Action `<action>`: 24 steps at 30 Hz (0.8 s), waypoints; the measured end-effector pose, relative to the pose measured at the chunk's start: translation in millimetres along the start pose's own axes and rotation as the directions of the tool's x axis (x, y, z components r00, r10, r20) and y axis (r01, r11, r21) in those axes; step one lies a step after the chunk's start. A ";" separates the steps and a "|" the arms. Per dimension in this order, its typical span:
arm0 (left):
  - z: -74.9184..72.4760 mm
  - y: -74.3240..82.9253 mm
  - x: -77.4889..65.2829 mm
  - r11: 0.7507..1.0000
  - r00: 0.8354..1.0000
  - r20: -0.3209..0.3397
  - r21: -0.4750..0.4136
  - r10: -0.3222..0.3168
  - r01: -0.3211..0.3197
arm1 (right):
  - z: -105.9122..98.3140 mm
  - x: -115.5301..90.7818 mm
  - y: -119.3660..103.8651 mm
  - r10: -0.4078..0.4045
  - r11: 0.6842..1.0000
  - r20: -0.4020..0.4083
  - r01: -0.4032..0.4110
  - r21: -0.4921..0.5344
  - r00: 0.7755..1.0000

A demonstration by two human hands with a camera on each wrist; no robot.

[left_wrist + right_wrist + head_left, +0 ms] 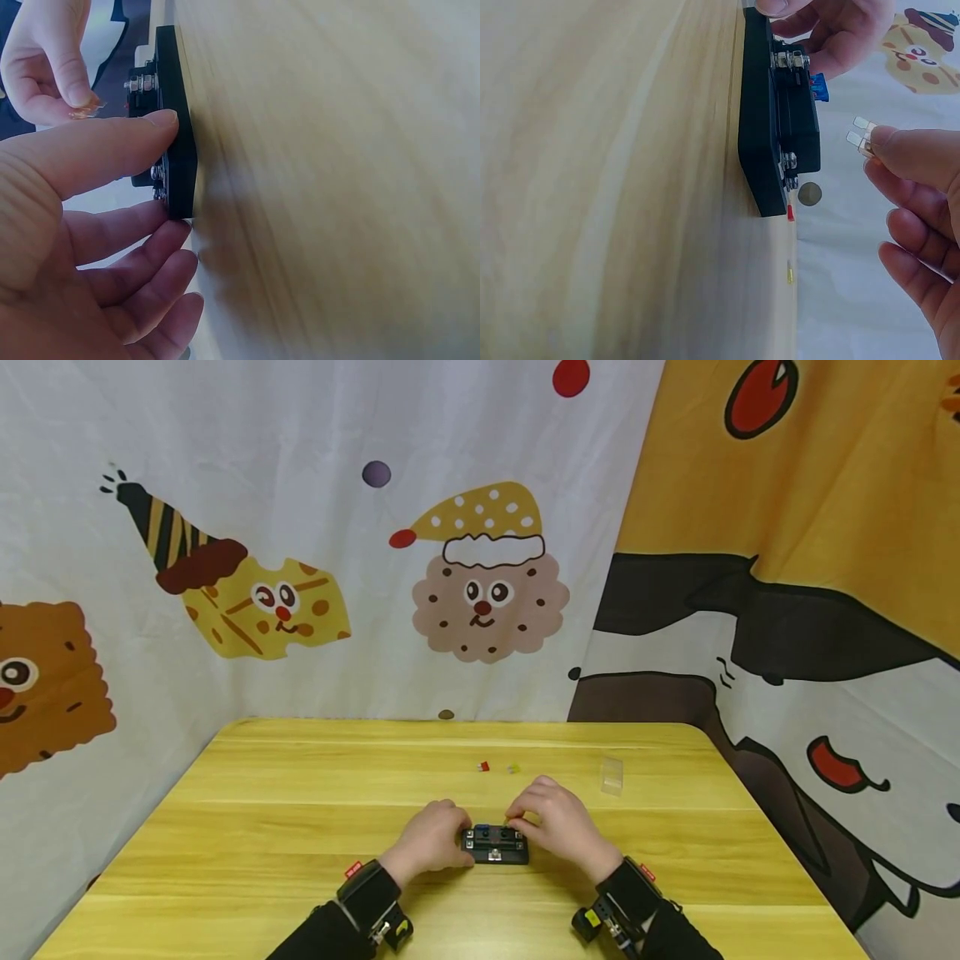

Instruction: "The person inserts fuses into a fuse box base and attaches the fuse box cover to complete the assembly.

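A black fuse block point(495, 853) with metal screw terminals lies on the table. My left hand point(429, 841) grips its left end, the thumb point(154, 127) on the near edge and fingertips at the end and behind. One blue blade fuse point(820, 88) is seated in the block. Between thumb and index finger, my right hand point(561, 825) pinches a second blade fuse point(865, 141), clear to orange-brown. Its two metal prongs point toward the block in the right wrist view, apart from it. The pinching fingers partly cover this fuse's body.
Beyond the block lie a red blade fuse point(483, 767) and a yellow blade fuse point(513, 768). A small clear plastic box point(612, 776) is farther right. A printed curtain point(315, 693) hangs behind the wooden table's point(300, 777) far edge.
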State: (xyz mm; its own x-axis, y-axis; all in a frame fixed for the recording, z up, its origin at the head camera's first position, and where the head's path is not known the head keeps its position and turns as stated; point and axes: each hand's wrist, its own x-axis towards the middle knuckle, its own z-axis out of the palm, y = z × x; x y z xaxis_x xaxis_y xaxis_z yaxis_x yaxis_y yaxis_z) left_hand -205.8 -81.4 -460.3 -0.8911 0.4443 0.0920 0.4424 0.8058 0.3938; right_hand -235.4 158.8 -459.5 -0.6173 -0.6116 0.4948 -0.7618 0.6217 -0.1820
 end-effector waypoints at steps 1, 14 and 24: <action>0.1 -0.1 0.1 1.000 1.000 -0.001 0.004 0.002 -0.002 | 0.2 0.1 0.0 0.003 1.000 0.004 -0.003 -0.004 1.000; 2.2 -1.0 2.3 1.000 1.000 0.003 0.017 -0.011 0.011 | 4.6 1.5 2.4 -0.032 0.997 0.012 0.033 -0.067 0.999; 3.9 -1.6 2.7 1.000 1.000 0.004 0.018 -0.009 0.008 | 4.6 4.5 0.7 -0.067 0.993 0.030 0.069 -0.094 0.997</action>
State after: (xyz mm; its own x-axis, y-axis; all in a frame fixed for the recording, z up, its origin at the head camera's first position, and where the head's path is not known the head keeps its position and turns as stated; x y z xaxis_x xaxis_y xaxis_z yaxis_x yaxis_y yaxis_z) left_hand -208.5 -79.9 -464.2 -0.8945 0.4388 0.0853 0.4366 0.8164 0.3780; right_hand -239.6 154.3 -461.3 -0.5706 -0.6659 0.4805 -0.7808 0.6212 -0.0663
